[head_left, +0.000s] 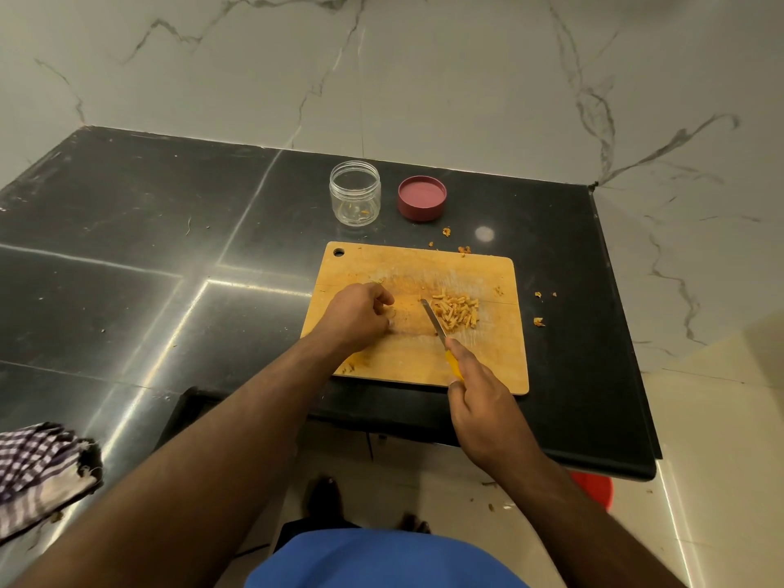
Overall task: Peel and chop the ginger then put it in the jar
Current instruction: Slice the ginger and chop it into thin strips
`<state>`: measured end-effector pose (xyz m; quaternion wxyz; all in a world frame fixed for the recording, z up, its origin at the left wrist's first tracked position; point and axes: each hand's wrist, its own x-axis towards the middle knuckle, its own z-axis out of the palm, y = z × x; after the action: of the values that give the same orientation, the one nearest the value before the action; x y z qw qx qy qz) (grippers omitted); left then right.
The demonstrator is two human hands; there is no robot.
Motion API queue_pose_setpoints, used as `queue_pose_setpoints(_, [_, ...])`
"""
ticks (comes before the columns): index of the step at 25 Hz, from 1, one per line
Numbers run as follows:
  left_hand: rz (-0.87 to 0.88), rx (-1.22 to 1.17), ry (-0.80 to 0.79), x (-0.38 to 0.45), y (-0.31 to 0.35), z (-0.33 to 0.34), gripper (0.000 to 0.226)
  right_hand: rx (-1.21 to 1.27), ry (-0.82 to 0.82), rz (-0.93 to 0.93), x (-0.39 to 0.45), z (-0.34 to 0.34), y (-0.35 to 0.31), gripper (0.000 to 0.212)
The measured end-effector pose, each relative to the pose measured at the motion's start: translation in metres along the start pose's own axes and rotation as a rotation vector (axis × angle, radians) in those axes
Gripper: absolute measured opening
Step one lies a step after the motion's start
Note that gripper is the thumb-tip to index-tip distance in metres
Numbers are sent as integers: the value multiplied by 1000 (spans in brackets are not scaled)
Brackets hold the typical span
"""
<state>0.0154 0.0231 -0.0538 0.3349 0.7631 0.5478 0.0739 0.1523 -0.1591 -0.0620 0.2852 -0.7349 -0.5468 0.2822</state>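
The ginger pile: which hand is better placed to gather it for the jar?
Probably the left hand: it holds nothing visible beside the ginger pile, while the right hand grips the knife.

One jar (355,193), one lid (422,198) (both apart)

Polished stone, worn wood, clear plastic

The counter (127,231) is glossy black stone, mirror-bright along its tile seams. The chopping board (488,358) is pale matt wood, scuffed whitish in the middle. The jar (355,193) looks like clear, smooth plastic; its lid (422,198) is dull maroon plastic. The knife (435,322) has a shiny metal blade and a smooth yellow plastic handle. A checked cloth (38,464) is woven, frayed at 1 edge.
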Motion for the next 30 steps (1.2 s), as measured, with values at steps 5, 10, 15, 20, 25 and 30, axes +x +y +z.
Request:
queue_pose_setpoints(5, [-46,-13,93,1,-4,8,34,6,-19,-6,5,1,-1,53])
queue_pose_setpoints(10, [-23,-1,81,3,-1,11,30,6,-35,-19,9,1,2,53])
queue_pose_setpoints(15, [-21,14,78,4,2,11,32,8,-24,-27,13,2,3,51])
queue_pose_setpoints(20, [-14,7,114,5,3,16,29,-9,-42,-56,15,4,3,52])
queue_pose_setpoints(25, [-10,-40,121,4,-1,19,29,-32,-35,-64,16,7,3,52])
queue_pose_setpoints(30, [-35,-87,120,5,-3,21,23,-46,-7,-76,17,9,3,49])
